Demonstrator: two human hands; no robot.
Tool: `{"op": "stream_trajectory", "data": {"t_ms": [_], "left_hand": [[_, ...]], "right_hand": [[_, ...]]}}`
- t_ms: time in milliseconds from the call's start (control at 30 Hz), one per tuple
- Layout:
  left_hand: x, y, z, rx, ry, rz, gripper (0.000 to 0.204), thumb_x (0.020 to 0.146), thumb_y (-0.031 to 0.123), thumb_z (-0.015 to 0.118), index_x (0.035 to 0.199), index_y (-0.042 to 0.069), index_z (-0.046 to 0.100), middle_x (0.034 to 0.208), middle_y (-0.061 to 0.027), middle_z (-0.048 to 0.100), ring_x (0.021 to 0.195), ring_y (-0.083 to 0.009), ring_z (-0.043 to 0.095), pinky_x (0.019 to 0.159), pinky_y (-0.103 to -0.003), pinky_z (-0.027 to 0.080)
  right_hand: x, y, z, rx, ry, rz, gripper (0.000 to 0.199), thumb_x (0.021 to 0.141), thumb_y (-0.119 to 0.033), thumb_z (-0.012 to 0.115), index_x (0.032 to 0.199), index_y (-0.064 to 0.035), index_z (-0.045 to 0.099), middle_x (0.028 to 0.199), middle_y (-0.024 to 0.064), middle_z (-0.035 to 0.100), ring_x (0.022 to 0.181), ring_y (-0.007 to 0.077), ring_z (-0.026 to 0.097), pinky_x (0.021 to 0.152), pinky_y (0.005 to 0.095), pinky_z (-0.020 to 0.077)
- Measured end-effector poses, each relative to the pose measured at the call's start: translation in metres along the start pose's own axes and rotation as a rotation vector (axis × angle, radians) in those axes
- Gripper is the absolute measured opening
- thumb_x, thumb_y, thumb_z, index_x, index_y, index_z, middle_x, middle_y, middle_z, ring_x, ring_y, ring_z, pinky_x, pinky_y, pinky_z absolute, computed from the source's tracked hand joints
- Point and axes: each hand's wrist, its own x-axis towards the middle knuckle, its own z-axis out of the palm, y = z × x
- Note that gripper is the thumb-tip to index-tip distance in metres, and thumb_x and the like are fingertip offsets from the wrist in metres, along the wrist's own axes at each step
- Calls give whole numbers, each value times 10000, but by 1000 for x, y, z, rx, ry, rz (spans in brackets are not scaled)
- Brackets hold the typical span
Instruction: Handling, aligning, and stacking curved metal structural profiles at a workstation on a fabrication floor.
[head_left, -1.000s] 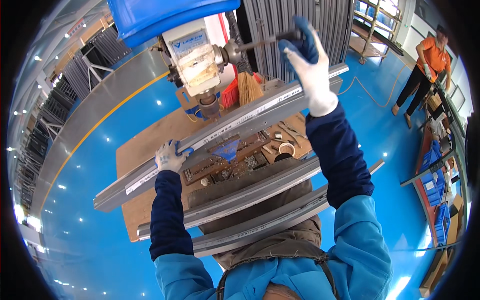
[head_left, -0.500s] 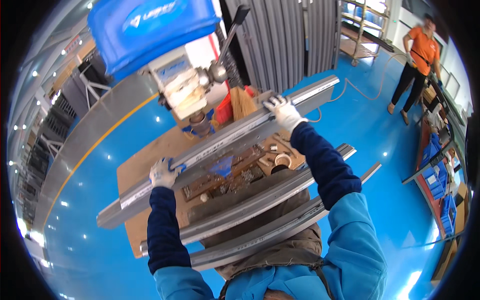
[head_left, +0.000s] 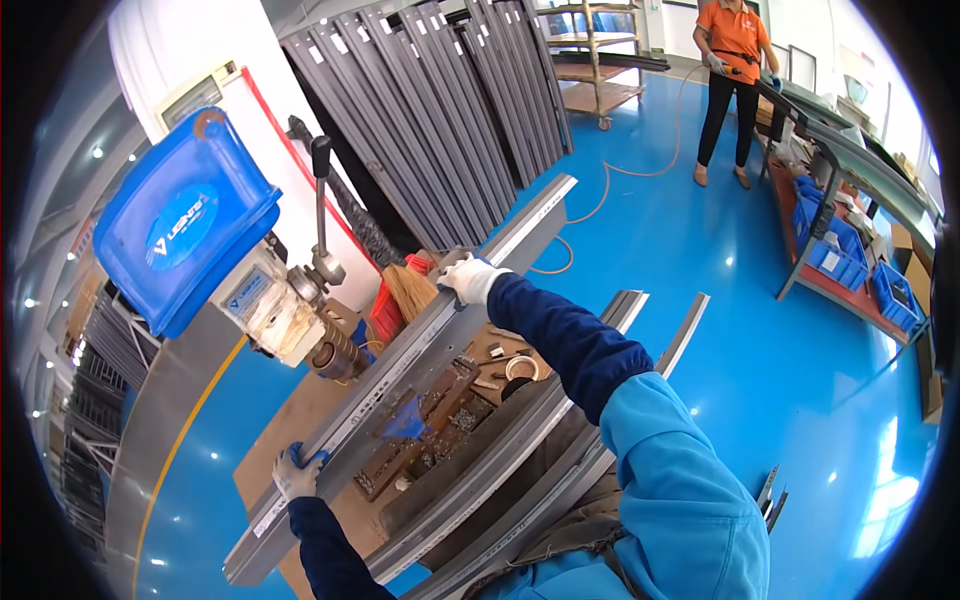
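A long grey metal profile [head_left: 400,375] lies across the workbench under the head of a drill press [head_left: 300,325]. My left hand [head_left: 295,470], in a grey and blue glove, grips the profile near its lower end. My right hand [head_left: 468,278], in a white glove, holds the same profile farther up. The drill's feed lever [head_left: 320,205] stands upright with no hand on it. Two more grey profiles [head_left: 560,400] lie parallel beside the first, closer to my body.
A blue cover [head_left: 185,230] tops the drill press. The wooden bench [head_left: 290,430] carries clamps, metal chips and a roll of tape [head_left: 520,367]. Many grey profiles [head_left: 450,110] lean on the wall behind. A person in orange [head_left: 732,80] stands at a far bench with blue bins [head_left: 835,255].
My right hand left the drill's feed lever and came down onto the profile. The view has tilted and moved closer to the drill press. My left hand stays on the profile.
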Motion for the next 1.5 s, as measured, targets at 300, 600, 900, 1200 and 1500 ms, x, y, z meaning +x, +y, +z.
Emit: {"op": "stream_trajectory", "data": {"t_ms": [300, 600, 900, 1200, 1500], "left_hand": [[-2, -6, -6, -63, 31, -34, 496, 521, 199, 866, 945, 35, 667, 881, -99, 691, 814, -308, 635, 779, -381, 501], [-5, -9, -1, -68, 56, -16, 478, 525, 185, 852, 936, 31, 663, 848, -93, 684, 773, -304, 628, 766, -377, 495], [-4, -3, -8, -68, 88, -5, 477, 521, 172, 846, 936, 25, 660, 823, -91, 677, 753, -293, 624, 757, -369, 492], [-1, -8, -8, -134, 64, -69, 481, 542, 181, 853, 957, 25, 665, 848, -89, 687, 772, -277, 634, 773, -359, 496], [7, 9, -8, -144, 31, -58, 487, 573, 171, 853, 996, 17, 669, 872, -93, 710, 742, -219, 653, 726, -317, 530]], "right_hand": [[4, -12, -12, 0, -97, 28, 386, 707, -173, 790, 1081, -167, 697, 1086, 101, 686, 979, 339, 652, 906, 498, 487], [10, -3, 2, 7, -93, -28, 447, 687, -185, 808, 1118, -174, 689, 1132, 108, 661, 1009, 336, 642, 904, 476, 496], [13, -6, -10, 6, -136, 15, 458, 674, -181, 813, 1115, -175, 691, 1146, 90, 661, 1020, 325, 647, 909, 467, 497], [11, -2, -7, -41, -21, -50, 436, 684, -175, 803, 1106, -171, 695, 1092, 88, 682, 987, 333, 654, 902, 460, 500], [18, 20, 9, 43, -55, -45, 413, 665, -145, 769, 1072, -163, 707, 1067, 97, 692, 966, 337, 651, 894, 468, 500]]}}
